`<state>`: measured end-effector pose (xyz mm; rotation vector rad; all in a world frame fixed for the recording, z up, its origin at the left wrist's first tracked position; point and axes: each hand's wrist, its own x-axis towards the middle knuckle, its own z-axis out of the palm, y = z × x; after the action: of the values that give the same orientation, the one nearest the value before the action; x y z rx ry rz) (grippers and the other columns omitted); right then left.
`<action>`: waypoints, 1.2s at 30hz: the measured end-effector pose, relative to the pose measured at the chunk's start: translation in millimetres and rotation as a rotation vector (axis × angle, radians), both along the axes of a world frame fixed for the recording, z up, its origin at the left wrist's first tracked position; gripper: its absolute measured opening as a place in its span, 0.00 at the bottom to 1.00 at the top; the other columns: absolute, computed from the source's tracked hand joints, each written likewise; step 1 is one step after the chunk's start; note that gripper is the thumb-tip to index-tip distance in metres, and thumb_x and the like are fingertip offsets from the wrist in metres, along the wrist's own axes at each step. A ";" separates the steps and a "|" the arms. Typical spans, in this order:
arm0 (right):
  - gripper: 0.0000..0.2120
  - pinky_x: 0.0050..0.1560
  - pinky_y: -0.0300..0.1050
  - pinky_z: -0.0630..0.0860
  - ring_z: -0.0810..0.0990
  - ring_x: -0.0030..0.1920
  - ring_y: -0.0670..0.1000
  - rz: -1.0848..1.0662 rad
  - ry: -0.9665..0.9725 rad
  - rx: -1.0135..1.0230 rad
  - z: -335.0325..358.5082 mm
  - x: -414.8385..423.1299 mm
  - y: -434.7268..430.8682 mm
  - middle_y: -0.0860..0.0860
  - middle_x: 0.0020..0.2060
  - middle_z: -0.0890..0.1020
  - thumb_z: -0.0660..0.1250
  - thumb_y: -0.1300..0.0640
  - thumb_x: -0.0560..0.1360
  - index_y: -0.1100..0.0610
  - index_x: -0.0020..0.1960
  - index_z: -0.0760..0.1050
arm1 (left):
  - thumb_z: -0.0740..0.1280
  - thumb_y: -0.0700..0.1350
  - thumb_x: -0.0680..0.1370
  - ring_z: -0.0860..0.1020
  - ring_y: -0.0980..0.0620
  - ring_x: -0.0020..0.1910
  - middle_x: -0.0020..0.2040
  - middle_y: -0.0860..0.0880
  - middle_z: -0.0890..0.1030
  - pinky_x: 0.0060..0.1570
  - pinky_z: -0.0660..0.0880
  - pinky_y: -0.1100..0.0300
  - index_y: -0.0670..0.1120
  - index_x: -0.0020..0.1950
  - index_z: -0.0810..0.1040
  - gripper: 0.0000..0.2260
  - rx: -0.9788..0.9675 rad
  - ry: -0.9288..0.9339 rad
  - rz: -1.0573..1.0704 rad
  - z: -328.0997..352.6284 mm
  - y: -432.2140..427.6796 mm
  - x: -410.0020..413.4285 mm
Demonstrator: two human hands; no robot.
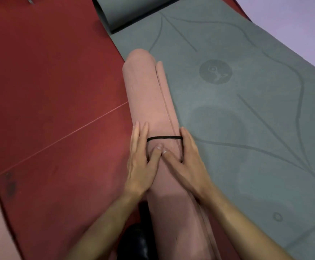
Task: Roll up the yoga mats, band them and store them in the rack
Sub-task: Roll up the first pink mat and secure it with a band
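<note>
Banding step: left hand [140,162] and right hand [188,162], fingers straight, stretch black elastic band [164,137] across pink rolled yoga mat [145,91].
Thumbs press its top; the roll lies along the green yoga mat [246,132] edge. Next, likely: ease fingers out so the band snaps snug.

Two bare forearms are shown: the left forearm [100,226] and the right forearm [246,222]. The left grip [140,160] and right grip [188,160] are uncovered. Short, pale thumbnails [159,146] are visible. A black glossy rounded form [136,239], near centre, cannot be identified.
</note>
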<state>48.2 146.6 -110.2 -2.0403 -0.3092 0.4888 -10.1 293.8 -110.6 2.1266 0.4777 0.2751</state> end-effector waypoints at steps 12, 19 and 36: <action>0.54 0.70 0.30 0.59 0.61 0.75 0.33 0.160 -0.021 0.098 23.7 -8.5 59.0 0.36 0.77 0.63 0.72 0.30 0.66 0.45 0.84 0.53 | 0.65 0.57 0.84 0.68 0.59 0.76 0.78 0.57 0.70 0.77 0.65 0.55 0.57 0.82 0.63 0.27 -0.561 0.015 0.658 31.9 5.8 -34.1; 0.53 0.79 0.48 0.58 0.54 0.82 0.43 0.497 -0.081 0.056 61.5 3.4 156.3 0.43 0.84 0.52 0.74 0.37 0.73 0.44 0.85 0.42 | 0.62 0.56 0.85 0.70 0.62 0.69 0.73 0.59 0.72 0.57 0.66 0.75 0.55 0.82 0.63 0.26 -0.520 -0.167 0.872 48.6 85.4 -42.3; 0.51 0.76 0.36 0.55 0.55 0.82 0.46 0.462 -0.183 -0.037 42.8 35.1 281.8 0.51 0.83 0.56 0.77 0.42 0.74 0.54 0.85 0.50 | 0.59 0.53 0.87 0.63 0.54 0.80 0.83 0.50 0.63 0.78 0.59 0.58 0.51 0.85 0.55 0.28 -0.520 -0.102 0.737 7.0 208.7 -10.3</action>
<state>83.3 428.4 -67.3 -2.0526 -0.9001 0.5896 -20.4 502.5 -103.6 1.3608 1.1300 0.5952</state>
